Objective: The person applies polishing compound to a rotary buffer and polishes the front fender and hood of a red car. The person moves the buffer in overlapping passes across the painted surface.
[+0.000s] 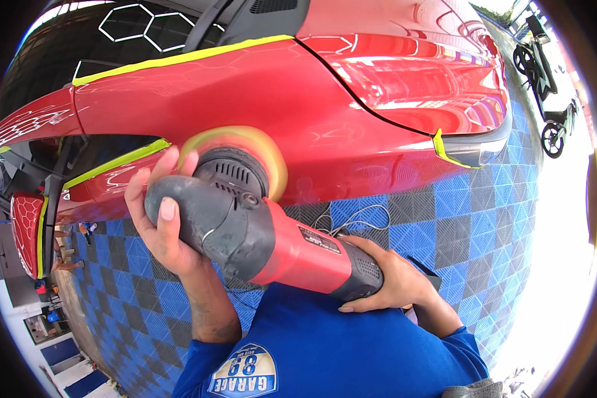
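Observation:
A red and black rotary polisher (303, 253) is held across my body. My left hand (166, 234) cups its black head, thumb on the near side and fingers around the far side. Around the rear of the body, by the black vented end, my right hand (388, 278) is wrapped. The yellow foam pad (273, 164) looks blurred and lies against the red front fender (308, 119) of a car; most of its face is hidden. Yellow-green masking tape (184, 59) lines the windshield's lower edge, and more tape (445, 149) borders the headlight (477, 150).
The taped side mirror (28, 234) juts out at left. A pale cable (363, 219) loops on the blue and grey tile floor (457, 229) below the fender. At far right stands a motorcycle (549, 94). Workbench items (49, 313) and part of a person (67, 248) show at left.

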A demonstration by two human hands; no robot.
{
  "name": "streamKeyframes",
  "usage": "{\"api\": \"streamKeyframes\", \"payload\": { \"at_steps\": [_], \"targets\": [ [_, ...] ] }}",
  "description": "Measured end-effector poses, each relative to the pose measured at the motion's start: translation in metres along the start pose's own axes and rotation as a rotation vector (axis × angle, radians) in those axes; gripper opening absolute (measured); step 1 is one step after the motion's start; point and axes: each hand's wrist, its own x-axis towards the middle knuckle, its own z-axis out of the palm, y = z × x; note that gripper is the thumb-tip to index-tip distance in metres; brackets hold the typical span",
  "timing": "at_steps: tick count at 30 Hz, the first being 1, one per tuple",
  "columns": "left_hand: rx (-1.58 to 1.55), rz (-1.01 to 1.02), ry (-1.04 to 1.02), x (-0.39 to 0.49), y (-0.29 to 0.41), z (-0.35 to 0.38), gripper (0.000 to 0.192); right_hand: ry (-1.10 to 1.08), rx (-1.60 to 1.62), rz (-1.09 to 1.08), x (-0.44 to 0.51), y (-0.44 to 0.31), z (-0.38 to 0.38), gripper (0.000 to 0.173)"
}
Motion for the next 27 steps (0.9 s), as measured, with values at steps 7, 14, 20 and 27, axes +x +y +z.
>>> {"api": "streamKeyframes", "payload": {
  "at_steps": [7,14,20,27],
  "targets": [
    [-0.015,-0.058,-0.022,-0.014,-0.015,0.021,0.025,0.019,0.105,-0.018,-0.015,0.031,-0.010,0.109],
    [-0.021,-0.088,-0.064,-0.016,-0.024,0.057,0.021,0.087,0.114,-0.107,-0.031,0.057,-0.018,0.103],
    [-0.023,-0.092,-0.124,-0.020,-0.033,0.083,0.021,0.120,0.180,-0.127,-0.037,0.077,-0.022,0.103],
    [-0.021,-0.126,-0.214,-0.019,-0.046,0.114,0.020,0.178,0.231,-0.170,-0.044,0.097,-0.025,0.105]
  ]
}}
